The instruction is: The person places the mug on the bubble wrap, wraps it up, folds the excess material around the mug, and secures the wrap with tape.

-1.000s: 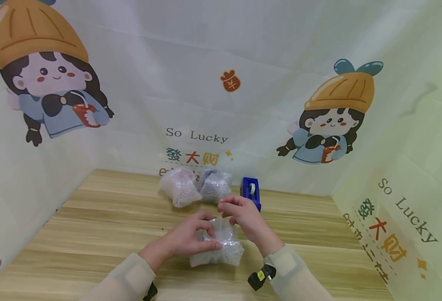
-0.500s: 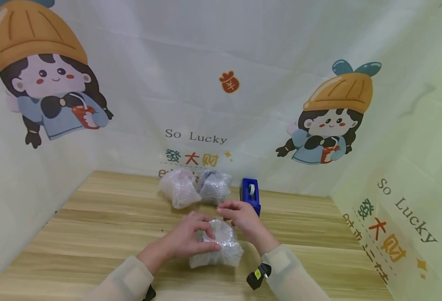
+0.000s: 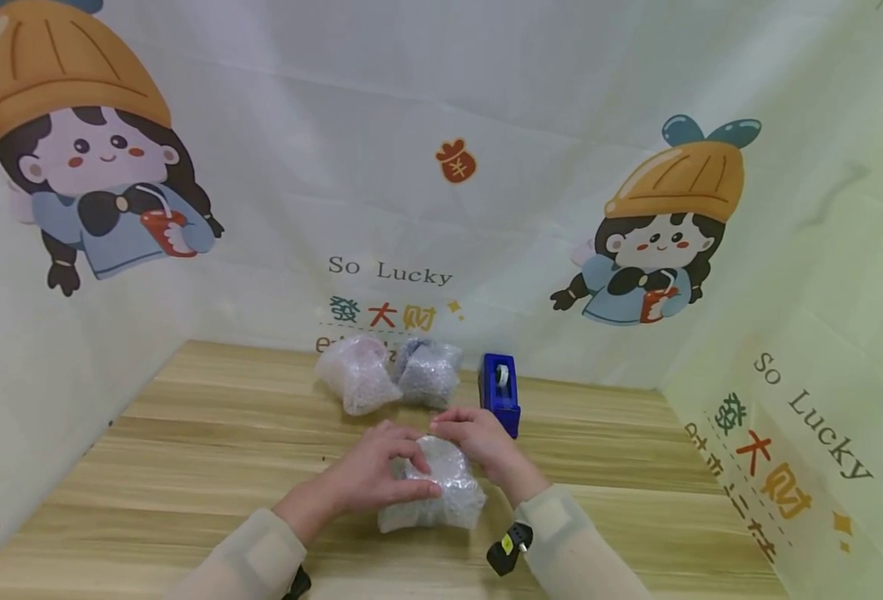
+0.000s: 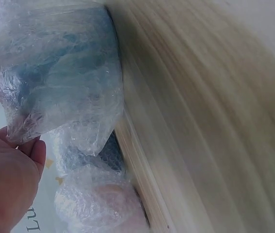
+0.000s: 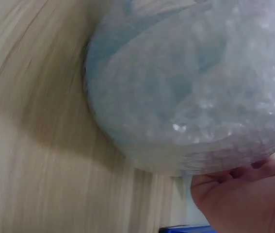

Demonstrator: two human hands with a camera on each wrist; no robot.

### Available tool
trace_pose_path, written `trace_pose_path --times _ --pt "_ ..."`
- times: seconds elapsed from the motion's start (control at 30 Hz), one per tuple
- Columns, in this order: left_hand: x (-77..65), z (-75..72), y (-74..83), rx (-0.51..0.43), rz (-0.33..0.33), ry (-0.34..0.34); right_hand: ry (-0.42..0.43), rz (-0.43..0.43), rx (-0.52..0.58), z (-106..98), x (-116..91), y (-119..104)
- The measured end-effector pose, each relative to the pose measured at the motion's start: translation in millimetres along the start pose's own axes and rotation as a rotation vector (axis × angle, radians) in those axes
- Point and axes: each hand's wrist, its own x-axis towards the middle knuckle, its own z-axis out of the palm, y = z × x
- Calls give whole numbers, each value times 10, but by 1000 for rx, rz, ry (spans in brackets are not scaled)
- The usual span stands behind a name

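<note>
A bundle in clear bubble wrap (image 3: 449, 492) sits on the wooden table in front of me, something blue-green showing through its wrapping (image 4: 74, 63). My left hand (image 3: 369, 471) holds it from the left, thumb toward me and curled fingers over its top. In the left wrist view, fingertips (image 4: 38, 153) grip the crinkled end of the wrap. My right hand (image 3: 482, 442) is at the far right edge of the bundle, thumb and forefinger close together at its top. Curled fingers of that hand show against the bundle in the right wrist view (image 5: 249, 189).
Two more bubble-wrapped bundles, one pinkish (image 3: 358, 375) and one dark grey-blue (image 3: 428, 371), stand at the back of the table (image 3: 223, 433). A blue tape dispenser (image 3: 499, 396) with a white roll core stands to their right. Printed cloth walls (image 3: 524, 292) enclose the table.
My right hand has come down and slightly toward me, from above the bundle's far edge onto it. The left hand has kept its hold, and the bundle has hardly shifted.
</note>
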Motion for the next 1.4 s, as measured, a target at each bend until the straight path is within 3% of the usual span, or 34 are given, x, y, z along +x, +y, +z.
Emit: trace_pose_path --times 0.2,0.43,0.6,0.77,0.87,1.0,1.13,1.27,1.4 --pt "-2 8 -31 -5 -9 -6 -19 -21 -24 4 -13 -1" --pt "-31 16 -43 -1 -39 2 -33 -114 -232 -7 -31 -29" --pt "-50 11 -46 -60 -60 12 -23 -109 -277 -11 -44 -31" --pt "-41 8 -59 -85 -91 -4 -57 -52 -179 -35 -63 34" --pt "-31 18 -70 -77 -57 9 -53 -38 -88 -27 -85 78" --pt "-22 34 -88 -59 16 48 34 -82 -105 -10 -118 104" --pt "-9 29 -94 -56 15 51 94 -111 -136 -31 -181 130" --pt "18 27 -84 -60 -2 19 32 -93 -50 -110 -311 152" --pt "28 26 -63 -71 -43 -18 -49 -21 5 -188 -490 107"
